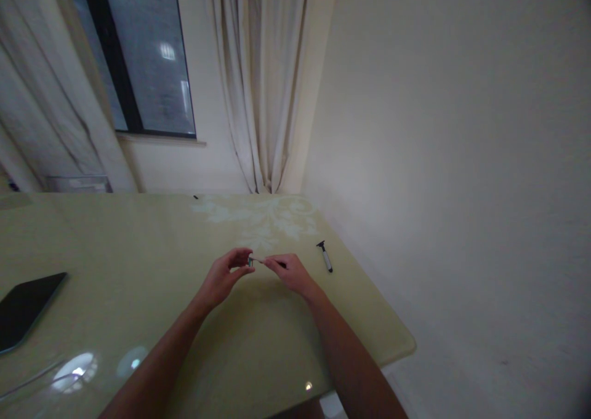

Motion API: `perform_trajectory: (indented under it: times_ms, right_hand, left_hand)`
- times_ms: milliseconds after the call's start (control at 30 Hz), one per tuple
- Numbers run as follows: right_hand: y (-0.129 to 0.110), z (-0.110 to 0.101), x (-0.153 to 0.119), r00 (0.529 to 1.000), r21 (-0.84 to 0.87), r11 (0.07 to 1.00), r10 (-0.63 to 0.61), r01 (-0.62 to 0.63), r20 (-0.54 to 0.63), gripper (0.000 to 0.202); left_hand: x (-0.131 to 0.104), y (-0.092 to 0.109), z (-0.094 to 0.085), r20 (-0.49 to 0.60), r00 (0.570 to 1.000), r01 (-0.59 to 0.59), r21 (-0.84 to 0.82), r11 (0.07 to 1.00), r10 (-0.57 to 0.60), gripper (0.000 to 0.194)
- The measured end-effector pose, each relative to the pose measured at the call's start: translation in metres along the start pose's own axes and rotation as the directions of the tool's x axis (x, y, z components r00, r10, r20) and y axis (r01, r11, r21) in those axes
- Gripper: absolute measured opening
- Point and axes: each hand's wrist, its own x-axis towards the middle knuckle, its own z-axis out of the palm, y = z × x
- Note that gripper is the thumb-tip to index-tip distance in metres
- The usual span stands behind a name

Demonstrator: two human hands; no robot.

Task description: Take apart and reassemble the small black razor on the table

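Observation:
Over the table, my left hand (pixel 228 271) is closed, its thumb and fingers curved around a small green-and-white piece (pixel 250 261) too small to name. Just to its right, my right hand (pixel 289 271) pinches a thin pale stick-like thing (pixel 258 260), whose tip reaches the small piece. Whether the two are joined or only touching, I cannot tell. A dark end shows among the right fingers. Beyond that hand, to the right, a razor (pixel 325 258) with a black head and grey handle lies on the tabletop, touched by neither hand.
The glossy yellow-green table (pixel 138 240) has a rounded corner at the right, beside a plain wall (pixel 443 160). A dark flat tablet-like object (pixel 30 305) lies at the left, a cable (pixel 30 379) nearer me. A small black bit (pixel 196 197) sits at the far edge, before curtains (pixel 263 87).

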Motion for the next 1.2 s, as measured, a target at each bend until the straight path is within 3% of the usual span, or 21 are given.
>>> perform_trajectory:
  times_ms: [100, 267, 400, 533, 667, 833, 1000, 1200]
  right_hand:
    - [0.003, -0.004, 0.0, 0.997, 0.055, 0.998, -0.003, -0.001, 0.074, 0.051]
    - [0.006, -0.006, 0.004, 0.984, 0.207, 0.976, 0.099, -0.066, -0.151, 0.053]
    - [0.0, 0.011, 0.007, 0.968, 0.362, 0.928, 0.162, -0.083, -0.192, 0.044]
    - [-0.007, 0.024, 0.007, 0.953, 0.495, 0.858, 0.252, -0.139, -0.169, 0.041]
    - [-0.008, 0.025, 0.007, 0.948, 0.63, 0.752, 0.308, -0.193, -0.077, 0.035]
    - [-0.005, 0.026, 0.008, 0.936, 0.735, 0.63, 0.351, -0.25, 0.017, 0.028]
    - [-0.008, 0.031, 0.008, 0.941, 0.691, 0.673, 0.337, -0.264, 0.032, 0.023]
    - [-0.007, 0.03, 0.009, 0.936, 0.702, 0.681, 0.346, -0.21, -0.056, 0.023]
  left_hand:
    - [0.001, -0.001, -0.002, -0.028, 1.0, 0.005, 0.01, 1.0, -0.005, 0.043]
    - [0.001, 0.0, -0.001, -0.021, 0.999, -0.03, -0.002, 1.0, 0.03, 0.041]
    - [-0.002, 0.005, 0.003, 0.031, 0.995, -0.091, 0.035, 0.995, 0.09, 0.036]
    - [-0.004, 0.005, 0.007, 0.113, 0.983, -0.152, 0.042, 0.987, 0.147, 0.032]
    - [-0.002, 0.002, 0.006, 0.151, 0.975, -0.163, -0.023, 0.986, 0.165, 0.032]
    - [0.001, -0.001, 0.005, 0.007, 0.996, -0.092, -0.071, 0.993, 0.092, 0.029]
    - [0.0, -0.004, 0.009, -0.099, 0.995, -0.024, -0.115, 0.993, 0.012, 0.033]
    - [-0.001, -0.004, 0.007, -0.076, 0.997, -0.034, -0.057, 0.998, 0.029, 0.033]
